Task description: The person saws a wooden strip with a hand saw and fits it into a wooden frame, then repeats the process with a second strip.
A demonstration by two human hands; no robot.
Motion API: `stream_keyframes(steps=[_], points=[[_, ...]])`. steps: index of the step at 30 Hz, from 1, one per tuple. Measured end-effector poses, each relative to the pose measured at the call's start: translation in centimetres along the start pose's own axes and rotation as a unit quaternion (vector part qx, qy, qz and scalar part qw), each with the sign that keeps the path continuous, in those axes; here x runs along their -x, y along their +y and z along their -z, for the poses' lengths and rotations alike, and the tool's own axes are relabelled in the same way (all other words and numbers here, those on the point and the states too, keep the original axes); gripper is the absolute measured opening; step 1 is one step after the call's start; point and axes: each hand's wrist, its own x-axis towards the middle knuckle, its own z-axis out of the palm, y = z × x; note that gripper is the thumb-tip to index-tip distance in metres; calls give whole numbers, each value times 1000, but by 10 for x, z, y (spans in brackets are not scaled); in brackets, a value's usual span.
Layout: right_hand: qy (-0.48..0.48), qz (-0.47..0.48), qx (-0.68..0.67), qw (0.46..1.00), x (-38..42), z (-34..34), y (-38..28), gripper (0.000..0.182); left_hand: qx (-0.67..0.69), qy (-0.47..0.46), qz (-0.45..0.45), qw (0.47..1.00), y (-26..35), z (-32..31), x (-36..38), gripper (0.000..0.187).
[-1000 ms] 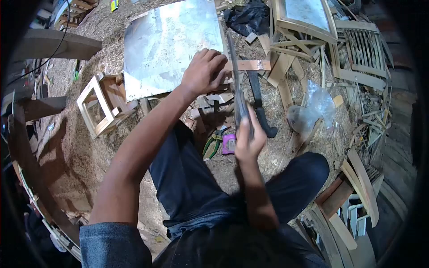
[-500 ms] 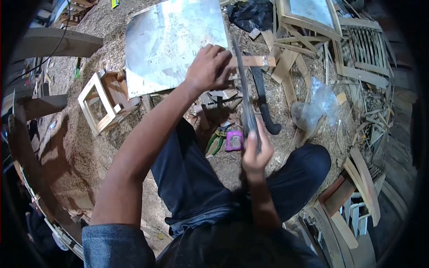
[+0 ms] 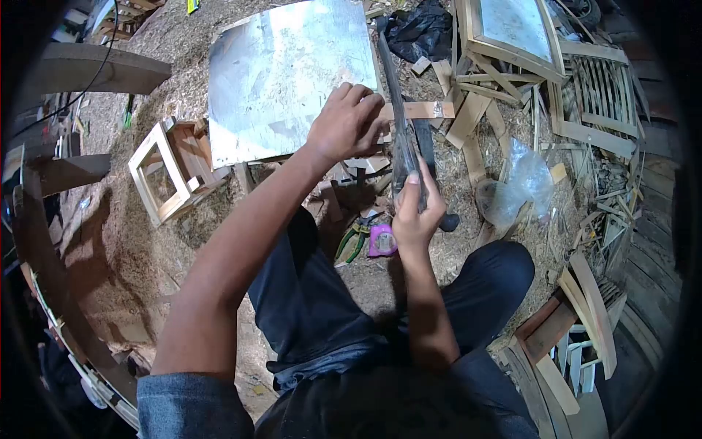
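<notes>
Head view. Left hand [image 3: 349, 121], upper middle of the frame: fingers curled in narrow around the left end of the wooden strip [image 3: 424, 110]. The fingertips are turned under, so I can't tell how deep the grip runs. Right hand [image 3: 418, 208], right of centre: fingers and thumb closed on the lower end of the long dark tool [image 3: 398, 110], which stands nearly upright in the frame and crosses the strip just beside my left knuckles. Strip runs level, upper middle, its free end pointing right.

How I'd handle it: strip has to stay dead still, so firm pressure from the left, fingertips tucked back from the crossing. Right wrist straight, tool square to the strip, long even strokes, light push. My judgement: the free end could twist or chatter if the left lets up, and the tool could skip toward the knuckles if it's rushed.

Around it: metal sheet [image 3: 292, 80] upper left of centre, left hand at its right edge. Dark curved handle [image 3: 448, 222] just right of my right hand. Purple tape measure [image 3: 382, 241] and green-handled pliers [image 3: 354, 240] below, near centre, close to my right wrist; keep that elbow path clear of them. Clear plastic bag [image 3: 530, 179] right of centre, well apart from the strokes.
</notes>
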Motion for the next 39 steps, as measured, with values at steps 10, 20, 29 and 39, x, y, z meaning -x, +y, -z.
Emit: stream_keyframes(steps=[10,20,29,39], points=[[48,191,110,974,-4,6,-21,39,-39,-21,4,999,3,2,0,30],[30,112,37,993,37,39,-25,37,-69,-14,23,997,1,-5,-2,31],[2,79,41,996,64,44,2,34,-56,-24,19,998,1,-4,-3,31],[-44,105,85,990,5,20,-12,36,-57,-39,28,997,3,0,-5,29]])
